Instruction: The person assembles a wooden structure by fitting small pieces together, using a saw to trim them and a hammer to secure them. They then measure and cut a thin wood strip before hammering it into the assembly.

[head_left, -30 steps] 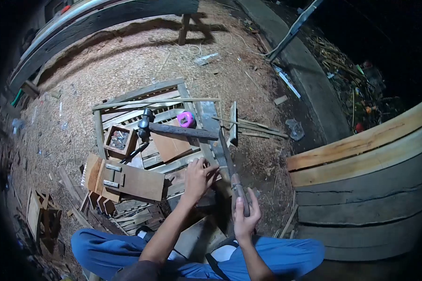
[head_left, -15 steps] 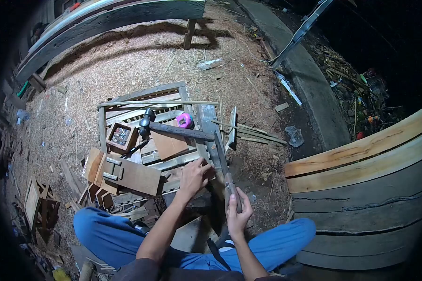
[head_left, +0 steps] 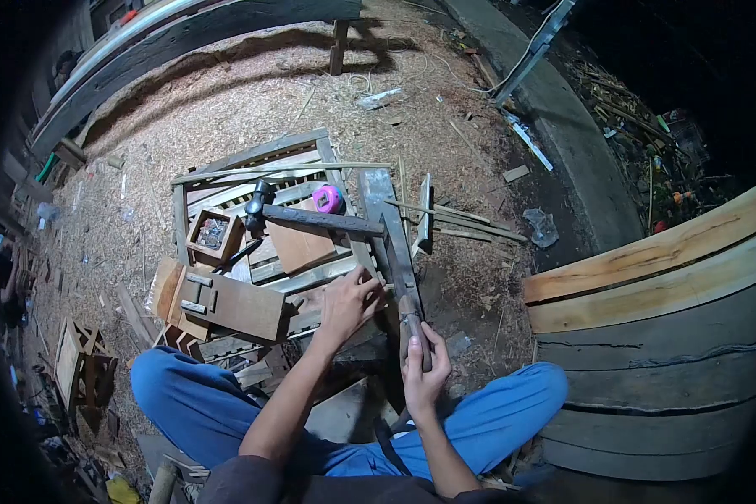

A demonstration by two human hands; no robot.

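Observation:
My right hand (head_left: 426, 370) is wrapped around the wooden handle of a machete-like knife (head_left: 410, 328), whose dark narrow blade points away from me. The blade is hard to make out against the boards. My left hand (head_left: 347, 309) is closed, fingers curled together at the near edge of a slatted wooden frame (head_left: 181, 223); anything in them is too small or hidden. Beyond it, a hammer (head_left: 323, 220) lies across a brown wooden board (head_left: 298, 245), with a pink tape measure (head_left: 328, 199) close by. A small wooden box (head_left: 200, 249) holds nails or screws.
A wooden piece with small blocks (head_left: 239, 307) lies left of my left hand. Thin sticks (head_left: 470, 223) lie on the shavings-covered ground (head_left: 252, 101). Wide planks (head_left: 647, 336) stand at the right. A long bench (head_left: 202, 38) is at the back, a metal post (head_left: 538, 50) at upper right.
The knife has tipped lower, its blade now less distinct over the boards. My left hand stays closed at nearly the same spot. The view has shifted slightly.

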